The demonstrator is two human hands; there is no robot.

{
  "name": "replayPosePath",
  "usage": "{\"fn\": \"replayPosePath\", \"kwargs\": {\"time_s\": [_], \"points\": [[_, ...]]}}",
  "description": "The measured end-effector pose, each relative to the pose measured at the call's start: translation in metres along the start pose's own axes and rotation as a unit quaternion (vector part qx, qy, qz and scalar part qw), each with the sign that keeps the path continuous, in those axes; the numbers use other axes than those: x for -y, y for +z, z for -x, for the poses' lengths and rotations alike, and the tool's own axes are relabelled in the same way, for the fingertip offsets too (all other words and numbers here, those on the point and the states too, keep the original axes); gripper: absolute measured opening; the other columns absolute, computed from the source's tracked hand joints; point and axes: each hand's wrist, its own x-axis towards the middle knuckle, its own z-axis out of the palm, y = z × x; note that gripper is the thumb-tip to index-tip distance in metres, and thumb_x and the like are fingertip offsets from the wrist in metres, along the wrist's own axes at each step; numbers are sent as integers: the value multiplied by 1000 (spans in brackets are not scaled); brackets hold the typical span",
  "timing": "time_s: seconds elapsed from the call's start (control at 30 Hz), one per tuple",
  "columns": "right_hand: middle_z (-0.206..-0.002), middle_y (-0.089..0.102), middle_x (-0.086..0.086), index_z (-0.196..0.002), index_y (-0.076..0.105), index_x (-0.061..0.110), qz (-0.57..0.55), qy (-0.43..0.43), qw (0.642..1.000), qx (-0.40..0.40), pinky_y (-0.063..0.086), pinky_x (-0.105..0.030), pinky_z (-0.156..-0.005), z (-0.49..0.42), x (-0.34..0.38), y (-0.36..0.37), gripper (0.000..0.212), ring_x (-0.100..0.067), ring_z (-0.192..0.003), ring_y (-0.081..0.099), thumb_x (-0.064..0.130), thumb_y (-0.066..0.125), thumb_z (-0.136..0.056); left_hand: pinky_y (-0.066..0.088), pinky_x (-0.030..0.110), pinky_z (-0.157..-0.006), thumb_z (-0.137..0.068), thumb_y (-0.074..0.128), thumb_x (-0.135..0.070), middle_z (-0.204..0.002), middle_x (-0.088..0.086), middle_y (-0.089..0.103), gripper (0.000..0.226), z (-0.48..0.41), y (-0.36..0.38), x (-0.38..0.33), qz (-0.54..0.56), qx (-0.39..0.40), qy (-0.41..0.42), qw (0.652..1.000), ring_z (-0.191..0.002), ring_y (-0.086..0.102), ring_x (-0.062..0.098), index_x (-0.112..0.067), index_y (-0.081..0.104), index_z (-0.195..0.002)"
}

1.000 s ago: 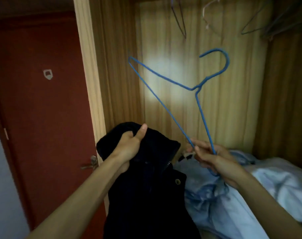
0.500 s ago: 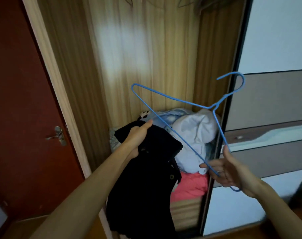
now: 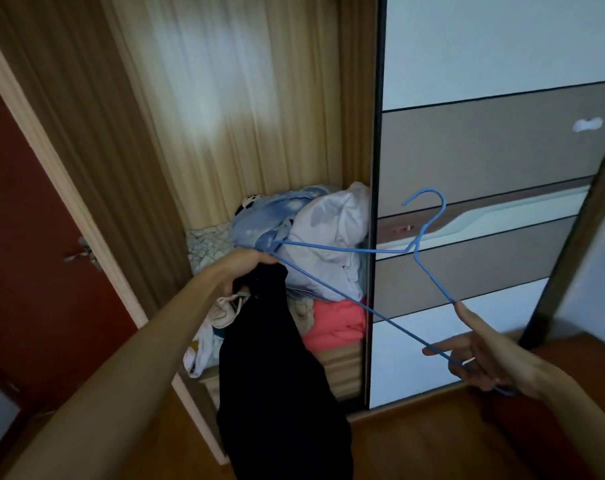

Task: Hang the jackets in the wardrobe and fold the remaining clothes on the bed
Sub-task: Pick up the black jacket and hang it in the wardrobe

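- Lower right: the right hand [image 3: 484,363] grips one corner of the blue hanger [image 3: 342,248], which has swung down from upright to nearly level.
- Bottom centre: the black jacket [image 3: 280,375] hangs from the left hand [image 3: 247,268], clenched on its collar.
- The hanger's far tip now meets that collar, so threading looks begun.
- Beyond, the open wardrobe [image 3: 245,98] holds heaped clothes [image 3: 328,223]; the jacket is not yet hung.

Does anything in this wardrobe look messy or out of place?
Yes. Low in the wardrobe, a heap of unfolded clothes sits on a pink garment, and a white garment spills over the front edge. The sliding door has a white mark on its brown panel.
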Motion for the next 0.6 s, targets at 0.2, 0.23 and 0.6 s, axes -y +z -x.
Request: {"fn": "replayPosePath", "kwargs": {"time_s": [0.2, 0.23, 0.6], "points": [[-58, 50, -5, -103, 80, 24, 26, 37, 999, -9, 28, -27, -51, 6, -38, 2, 89, -16, -50, 34, 94, 33, -73, 47, 29, -71, -86, 76, -19, -89, 13, 69, 13, 17, 2, -26, -99, -24, 63, 993, -79, 63, 26, -9, 69, -90], [-57, 53, -4, -101, 80, 25, 30, 37, 999, -13, 30, -26, -50, 3, -40, 6, 85, -14, -48, 37, 91, 33, -76, 48, 25, -68, -87, 75, -17, -89, 7, 70, 7, 18, 3, -30, -129, -28, 87, 987, -77, 63, 21, -13, 69, -90], [-66, 65, -16, -94, 79, 9, 55, -46, 997, 4, 38, -23, -47, -47, 8, 47, 99, -19, -51, 46, 95, 38, -66, 29, 17, -46, -87, 75, -28, -63, 18, 54, 42, 38, 26, -42, -378, 37, 236, 894, -57, 50, 14, 12, 67, -79]]}}
